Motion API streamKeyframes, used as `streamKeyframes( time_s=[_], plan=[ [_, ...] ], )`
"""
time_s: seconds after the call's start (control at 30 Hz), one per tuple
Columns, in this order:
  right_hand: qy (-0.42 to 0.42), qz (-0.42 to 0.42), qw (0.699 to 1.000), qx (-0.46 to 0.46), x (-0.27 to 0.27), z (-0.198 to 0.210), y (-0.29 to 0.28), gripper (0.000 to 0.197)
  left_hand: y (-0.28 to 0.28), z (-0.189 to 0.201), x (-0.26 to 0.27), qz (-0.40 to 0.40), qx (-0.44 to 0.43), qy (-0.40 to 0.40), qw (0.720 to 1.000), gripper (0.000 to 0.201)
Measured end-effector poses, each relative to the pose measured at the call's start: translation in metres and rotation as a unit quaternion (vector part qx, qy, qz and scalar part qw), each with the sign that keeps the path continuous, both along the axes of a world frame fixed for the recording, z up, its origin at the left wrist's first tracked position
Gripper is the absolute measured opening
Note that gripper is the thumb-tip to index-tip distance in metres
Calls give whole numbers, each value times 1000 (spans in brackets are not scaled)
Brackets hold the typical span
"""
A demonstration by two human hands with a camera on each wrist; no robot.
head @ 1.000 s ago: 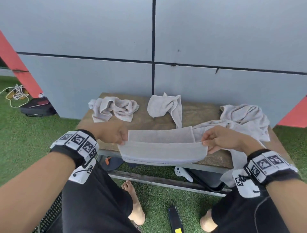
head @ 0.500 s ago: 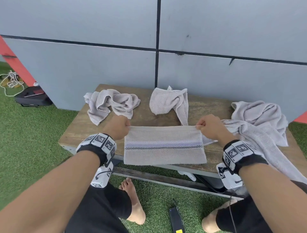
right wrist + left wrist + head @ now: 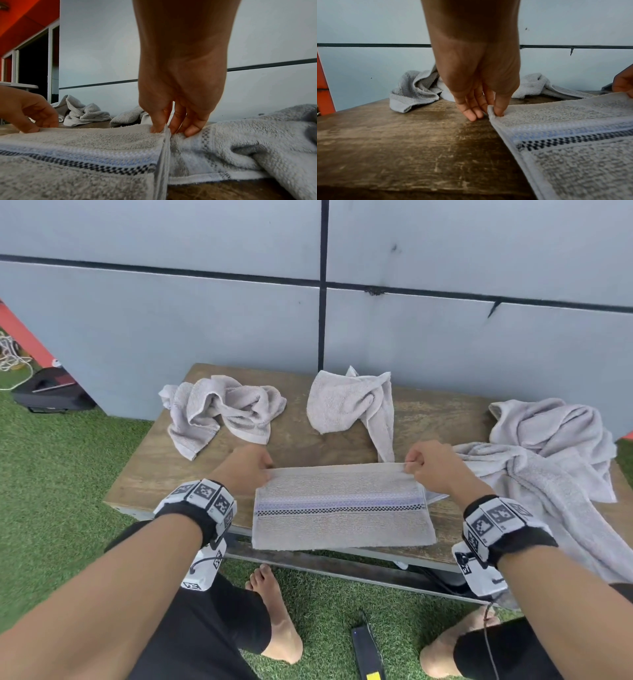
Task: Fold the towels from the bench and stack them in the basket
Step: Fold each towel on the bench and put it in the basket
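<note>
While one striped towel (image 3: 342, 508) lies folded in a flat band across the near edge of the bench (image 3: 154, 474), the task stands at an early stage. The left hand (image 3: 245, 470) pinches the far left corner of this towel between thumb and fingertips; the right hand (image 3: 433, 467) pinches the far right corner in the same way. The near edge of the towel overhangs the near edge of the bench slightly. In my judgement, at least one further fold is required before the towel is compact enough to stack.

Remaining work, as far as visible:
- A crumpled towel (image 3: 219, 409) lies at the far left of the bench, unfolded.
- A second crumpled towel (image 3: 349, 402) lies at the far centre, one tail reaching toward the striped towel.
- A large towel heap (image 3: 555, 453) occupies the right end and hangs over the near edge.

The basket is not visible in any view, so how many towels are already stacked cannot be told.

Obstructions: the large heap touches the right end of the striped towel and lies under the right fingers (image 3: 192, 129); it may drag during the next fold. A dark flat device (image 3: 368, 652) lies on the grass (image 3: 51, 508) near the person's bare feet.
</note>
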State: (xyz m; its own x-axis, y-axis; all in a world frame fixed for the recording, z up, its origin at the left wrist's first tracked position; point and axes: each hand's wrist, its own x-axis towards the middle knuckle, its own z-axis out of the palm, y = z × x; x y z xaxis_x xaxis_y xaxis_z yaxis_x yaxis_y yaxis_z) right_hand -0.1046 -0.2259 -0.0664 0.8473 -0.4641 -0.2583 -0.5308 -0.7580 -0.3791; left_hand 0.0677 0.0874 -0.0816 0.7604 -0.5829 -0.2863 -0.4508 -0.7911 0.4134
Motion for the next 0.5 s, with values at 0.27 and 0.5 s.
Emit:
streamKeyframes(
  time_s=[0.27,0.5],
  plan=[
    [-3,37,998,-44,-3,28,5,22,4,38,-2,-27,32,-29,999,18],
    [-287,18,956,-64,-7,77,11,10,27,97,2,42,-161,-155,974,5]
  ],
)
